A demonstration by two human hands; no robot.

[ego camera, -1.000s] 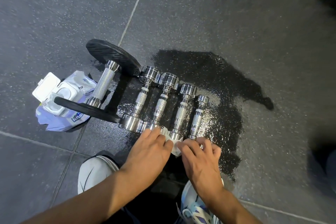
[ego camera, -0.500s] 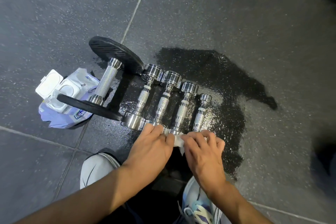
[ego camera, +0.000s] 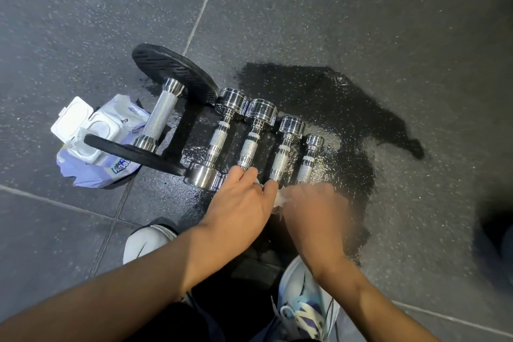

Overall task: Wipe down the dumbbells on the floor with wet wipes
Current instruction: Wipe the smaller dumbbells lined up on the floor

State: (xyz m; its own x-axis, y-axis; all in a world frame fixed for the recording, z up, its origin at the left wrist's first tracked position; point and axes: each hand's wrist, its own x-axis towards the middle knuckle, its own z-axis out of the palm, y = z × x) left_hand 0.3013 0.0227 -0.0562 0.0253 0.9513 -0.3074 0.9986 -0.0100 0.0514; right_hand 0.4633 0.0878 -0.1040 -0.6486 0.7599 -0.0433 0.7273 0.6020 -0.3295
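Dumbbells (ego camera: 218, 139) lie in a row on the wet floor (ego camera: 347, 108), their handles running away from the person and their near heads at the hands. The left hand (ego camera: 241, 203) has bent fingers pinning one end of the wet wipe (ego camera: 280, 198). The right hand (ego camera: 316, 208), blurred, grips the other end. It is closest to the smallest dumbbell (ego camera: 307, 165), just ahead, so the likely stroke runs outward along that handle.

Four small chrome dumbbells (ego camera: 219, 139), one plate-loaded dumbbell (ego camera: 161, 116), one wipes pack (ego camera: 91, 147), seemingly one wipe (ego camera: 280, 199), two shoes (ego camera: 305, 308).
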